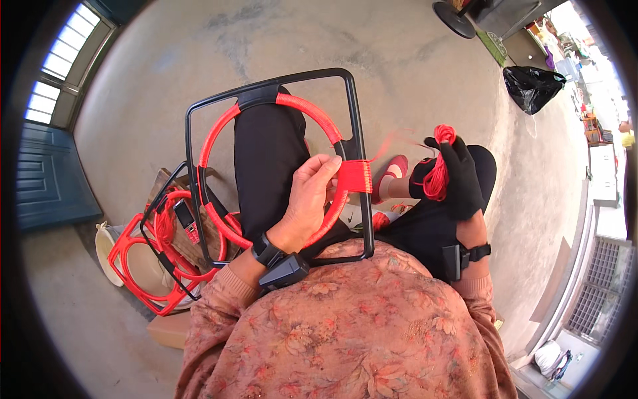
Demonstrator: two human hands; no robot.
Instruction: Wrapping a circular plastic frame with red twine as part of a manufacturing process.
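Red cord wraps the black frame point(279, 166); left hand point(309, 199) fingers pinch it, gloved right hand point(458, 176) grips a cord bundle point(437, 178).

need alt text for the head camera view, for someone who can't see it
Seen from above, a seated person's left hand grips a black square frame with a ring inside it, partly wound in red cord, resting on the lap. The right hand, in a black glove, holds a bundle of red cord pulled taut from the frame. More frames lie on the concrete floor.
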